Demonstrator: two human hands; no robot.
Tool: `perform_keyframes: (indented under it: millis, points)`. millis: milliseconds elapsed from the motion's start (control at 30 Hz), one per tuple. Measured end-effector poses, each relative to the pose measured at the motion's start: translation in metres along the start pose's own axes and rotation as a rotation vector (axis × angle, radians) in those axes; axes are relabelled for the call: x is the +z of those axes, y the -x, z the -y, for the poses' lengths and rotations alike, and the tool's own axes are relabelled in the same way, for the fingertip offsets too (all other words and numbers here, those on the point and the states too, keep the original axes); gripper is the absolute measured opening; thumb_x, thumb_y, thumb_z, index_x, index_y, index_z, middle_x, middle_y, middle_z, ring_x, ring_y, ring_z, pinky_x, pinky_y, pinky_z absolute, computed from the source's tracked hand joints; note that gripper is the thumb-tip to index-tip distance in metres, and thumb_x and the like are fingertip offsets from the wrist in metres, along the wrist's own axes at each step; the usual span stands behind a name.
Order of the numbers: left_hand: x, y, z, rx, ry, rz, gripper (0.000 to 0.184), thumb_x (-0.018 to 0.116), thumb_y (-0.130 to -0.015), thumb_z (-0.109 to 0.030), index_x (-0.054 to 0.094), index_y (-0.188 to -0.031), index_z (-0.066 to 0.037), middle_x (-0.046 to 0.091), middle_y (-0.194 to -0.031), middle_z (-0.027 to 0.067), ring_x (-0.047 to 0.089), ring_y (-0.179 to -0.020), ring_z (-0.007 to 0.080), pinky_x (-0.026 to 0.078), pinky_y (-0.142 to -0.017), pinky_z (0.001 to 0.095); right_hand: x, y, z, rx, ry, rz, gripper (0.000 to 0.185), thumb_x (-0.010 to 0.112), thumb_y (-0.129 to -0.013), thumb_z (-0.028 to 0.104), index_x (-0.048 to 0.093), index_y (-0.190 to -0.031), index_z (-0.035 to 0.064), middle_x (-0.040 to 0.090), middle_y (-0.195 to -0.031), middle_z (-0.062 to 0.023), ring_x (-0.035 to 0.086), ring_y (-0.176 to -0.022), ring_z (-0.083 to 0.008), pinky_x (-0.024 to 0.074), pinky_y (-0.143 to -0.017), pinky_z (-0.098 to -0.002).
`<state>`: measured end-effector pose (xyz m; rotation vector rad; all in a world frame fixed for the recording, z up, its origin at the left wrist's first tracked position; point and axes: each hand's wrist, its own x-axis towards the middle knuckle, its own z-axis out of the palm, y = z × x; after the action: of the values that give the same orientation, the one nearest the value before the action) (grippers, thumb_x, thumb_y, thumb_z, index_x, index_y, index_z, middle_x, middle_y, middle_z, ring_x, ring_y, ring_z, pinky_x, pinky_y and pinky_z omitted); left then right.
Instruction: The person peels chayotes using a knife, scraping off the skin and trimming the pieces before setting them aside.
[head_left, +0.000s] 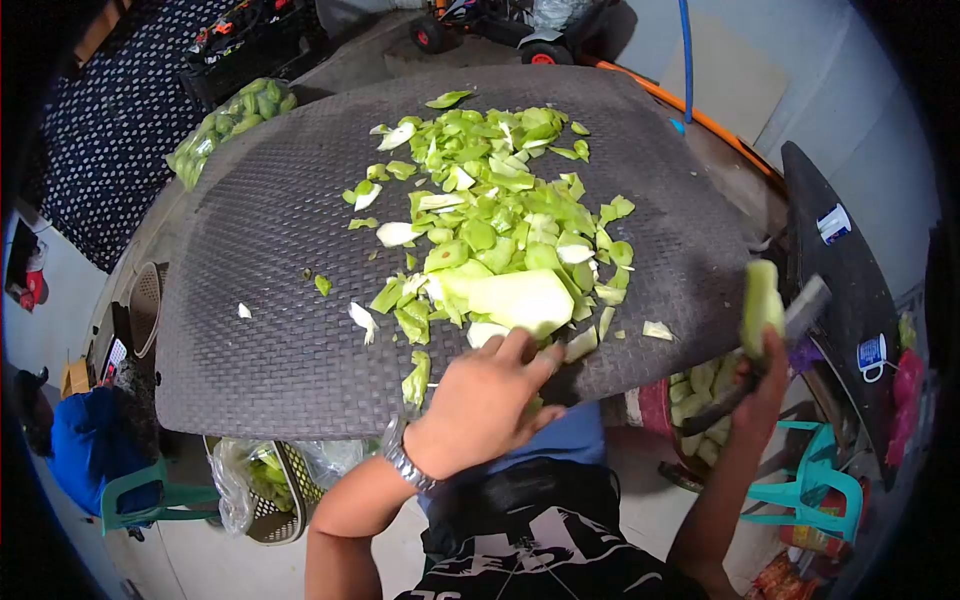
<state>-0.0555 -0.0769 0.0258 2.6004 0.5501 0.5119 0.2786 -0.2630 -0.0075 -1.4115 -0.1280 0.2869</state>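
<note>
At the surface's (260, 340) near edge, the left hand (480, 405) spreads half-open fingers against a large pale piece (520, 302); the right (765, 375) grips a knife (805, 305) and pale-green piece (761, 305). Beyond, parings (500, 210) lie heaped; pale pieces (702, 380) crowd a tub (655, 405); bagged vegetables (235, 120) look uncut.

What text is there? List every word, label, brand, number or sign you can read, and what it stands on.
No text can be read for certain.
Shirt: large pale print, cut off at the picture's lower edge, unreadable.
Upper mug: blue marking, too small to read.
Lower mug: blue marking, too small to read.
Knife in the right hand: too blurred to tell.
</note>
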Motion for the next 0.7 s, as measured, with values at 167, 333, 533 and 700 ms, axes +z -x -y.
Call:
perform_keyframes:
  millis: [167, 333, 533, 700]
  points:
    - [0.021, 0.029, 0.015, -0.049, 0.040, 0.136, 0.039, 0.080, -0.089, -0.029, 0.069, -0.120, -0.007, 0.063, -0.101, 0.0125, 0.069, -0.092, 0.0339, 0.058, -0.080, 0.0440, -0.105, -0.051, -0.008, -0.099, 0.541, -0.315, 0.053, 0.079, -0.092, 0.041, 0.067, -0.129, 0.0049, 0.069, -0.098, -0.0049, 0.064, -0.081, -0.0165, 0.0504, -0.068, -0.0331]
    - [0.001, 0.023, 0.037, -0.032, 0.236, 0.156, 0.033, 0.082, -0.087, -0.022, 0.069, -0.112, -0.004, 0.067, -0.103, 0.0143, 0.068, -0.092, 0.0364, 0.057, -0.079, 0.0451, -0.167, -0.079, -0.039, -0.319, 0.727, -0.392, 0.057, 0.079, -0.093, 0.045, 0.067, -0.127, 0.0007, 0.072, -0.103, -0.0101, 0.066, -0.083, -0.0171, 0.0521, -0.070, -0.0329]
    - [-0.042, -0.018, 0.050, -0.227, -0.347, -0.504, 0.070, 0.090, -0.077, -0.018, 0.059, -0.139, -0.005, 0.062, -0.130, 0.0205, 0.062, -0.114, 0.0407, 0.053, -0.097, 0.0467, -0.144, -0.074, -0.048, -0.146, 0.656, -0.222, 0.060, 0.073, -0.098, 0.046, 0.065, -0.131, -0.0034, 0.072, -0.109, -0.0117, 0.067, -0.092, -0.0231, 0.0529, -0.082, -0.0369]
    - [-0.013, -0.040, 0.050, -0.022, -0.221, -0.232, 0.069, 0.090, -0.076, -0.032, 0.064, -0.133, -0.004, 0.064, -0.125, 0.0173, 0.062, -0.112, 0.0383, 0.053, -0.096, 0.0457, -0.038, -0.014, -0.029, -0.331, 0.639, -0.017, 0.042, 0.072, -0.100, 0.035, 0.067, -0.125, 0.0017, 0.069, -0.101, -0.0060, 0.062, -0.086, -0.0157, 0.0498, -0.079, -0.0317]
